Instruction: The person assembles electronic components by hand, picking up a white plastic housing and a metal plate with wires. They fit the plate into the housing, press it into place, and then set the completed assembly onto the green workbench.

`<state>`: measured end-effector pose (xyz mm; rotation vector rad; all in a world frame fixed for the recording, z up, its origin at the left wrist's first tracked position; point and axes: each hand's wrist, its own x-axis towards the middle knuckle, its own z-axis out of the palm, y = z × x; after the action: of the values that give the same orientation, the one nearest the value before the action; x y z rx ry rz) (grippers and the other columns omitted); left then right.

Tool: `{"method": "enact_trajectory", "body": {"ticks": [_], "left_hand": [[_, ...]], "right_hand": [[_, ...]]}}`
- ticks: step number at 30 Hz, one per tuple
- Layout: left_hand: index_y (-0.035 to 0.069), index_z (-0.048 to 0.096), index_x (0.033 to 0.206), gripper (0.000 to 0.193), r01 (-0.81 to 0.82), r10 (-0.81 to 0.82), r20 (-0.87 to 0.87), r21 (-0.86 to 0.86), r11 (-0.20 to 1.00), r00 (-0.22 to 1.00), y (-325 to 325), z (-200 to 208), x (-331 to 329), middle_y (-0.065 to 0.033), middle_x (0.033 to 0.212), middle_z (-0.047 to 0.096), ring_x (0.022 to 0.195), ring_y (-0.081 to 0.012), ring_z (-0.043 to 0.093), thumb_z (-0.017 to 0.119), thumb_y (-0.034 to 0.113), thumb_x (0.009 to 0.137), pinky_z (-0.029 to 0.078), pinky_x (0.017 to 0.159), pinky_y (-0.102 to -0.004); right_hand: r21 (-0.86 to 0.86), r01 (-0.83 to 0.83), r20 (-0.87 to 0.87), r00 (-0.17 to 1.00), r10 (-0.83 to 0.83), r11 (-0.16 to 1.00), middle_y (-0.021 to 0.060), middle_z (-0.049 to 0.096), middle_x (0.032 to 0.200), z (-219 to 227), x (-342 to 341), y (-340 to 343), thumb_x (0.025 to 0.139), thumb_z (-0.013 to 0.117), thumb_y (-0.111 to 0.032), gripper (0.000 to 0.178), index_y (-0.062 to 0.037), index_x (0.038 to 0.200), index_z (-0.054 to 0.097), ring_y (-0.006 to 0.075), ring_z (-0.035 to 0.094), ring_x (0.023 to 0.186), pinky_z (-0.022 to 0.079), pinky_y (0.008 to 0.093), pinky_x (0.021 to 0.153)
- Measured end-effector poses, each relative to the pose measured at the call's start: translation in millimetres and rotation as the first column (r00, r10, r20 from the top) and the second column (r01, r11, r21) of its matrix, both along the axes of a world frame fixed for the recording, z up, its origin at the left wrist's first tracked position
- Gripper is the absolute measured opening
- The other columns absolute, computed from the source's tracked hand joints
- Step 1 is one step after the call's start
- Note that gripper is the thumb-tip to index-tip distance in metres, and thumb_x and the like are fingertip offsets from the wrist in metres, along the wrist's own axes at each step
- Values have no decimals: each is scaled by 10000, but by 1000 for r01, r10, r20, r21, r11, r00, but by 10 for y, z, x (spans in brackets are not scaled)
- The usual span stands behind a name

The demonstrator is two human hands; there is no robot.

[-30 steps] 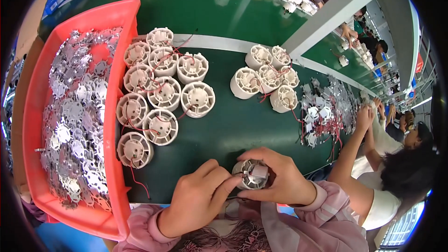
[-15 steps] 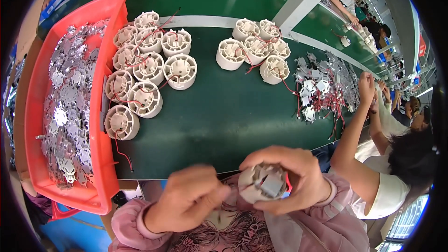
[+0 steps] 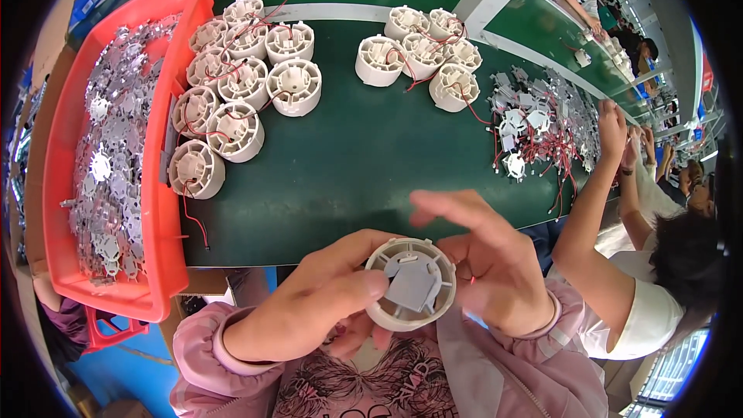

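Note:
A white round plastic housing [image 3: 445, 303] with spokes sits in my left hand [image 3: 317, 302], open face up. My left thumb presses on its near-left rim, and the other fingers go round and under it. Inside the housing lies a flat grey square-cornered plate [image 3: 416, 285]. Just to the right is my right hand [image 3: 499, 279], slightly blurred, its fingers apart and curved beside the housing's rim. Whether a fingertip touches the rim I cannot tell. A small red bit shows by the right palm, too little of it to name.
A red bin [image 3: 159, 263] of shiny metal plates stands at left. White housings with red and black wires are grouped at left [image 3: 236, 131] and at the back [image 3: 453, 87]. A pile of grey plates and wires [image 3: 534, 128] lies at right, near a co-worker's arm [image 3: 580, 240].
The housing has passed from my right hand to my left and now faces up more. My right fingers have come off it and spread. The view has shifted slightly.

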<state>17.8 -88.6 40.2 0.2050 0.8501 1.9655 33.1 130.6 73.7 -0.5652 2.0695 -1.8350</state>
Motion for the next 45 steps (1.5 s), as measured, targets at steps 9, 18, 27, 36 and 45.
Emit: {"method": "enact_trajectory", "body": {"ticks": [9,18,27,36,45], "left_hand": [[-28,411,1278,494,-64,49,-177,-78,995,983,76,-15,62,-77,899,605,526,-42,489,442,349,961,313,394,-161],[-20,423,1267,471,-76,74,-67,-31,997,995,47,-21,73,-77,917,604,593,-45,517,442,345,970,335,410,-167],[-4,425,1275,430,-81,78,-71,-44,996,994,47,-6,98,-64,938,602,639,-58,537,405,315,988,358,454,-188],[-18,425,1265,374,-291,230,-337,-141,946,913,86,-118,142,-71,895,640,671,-76,581,415,230,986,424,520,-232],[-46,457,1238,383,-508,316,-666,-111,854,676,104,-38,-1,-98,732,640,595,-106,593,593,93,909,481,555,-270]], "right_hand": [[-412,114,763,585,275,904,251,473,1270,85,-25,-55,833,586,-233,867,-66,1488,43,403,655,897,589,347,452],[-478,165,755,579,308,863,268,516,1191,27,16,-122,847,583,-187,833,-72,1487,62,432,659,846,582,346,432],[-518,234,755,578,311,823,249,550,1140,-27,37,-138,845,581,-154,789,-32,1474,120,367,674,747,548,296,400],[-399,85,476,870,126,913,209,536,1227,-290,-26,-152,832,608,-115,639,3,1400,340,292,676,739,548,306,491],[589,37,-420,867,266,807,192,532,1253,448,-294,-216,732,742,-108,520,-16,1211,562,309,660,842,553,311,627]]}}
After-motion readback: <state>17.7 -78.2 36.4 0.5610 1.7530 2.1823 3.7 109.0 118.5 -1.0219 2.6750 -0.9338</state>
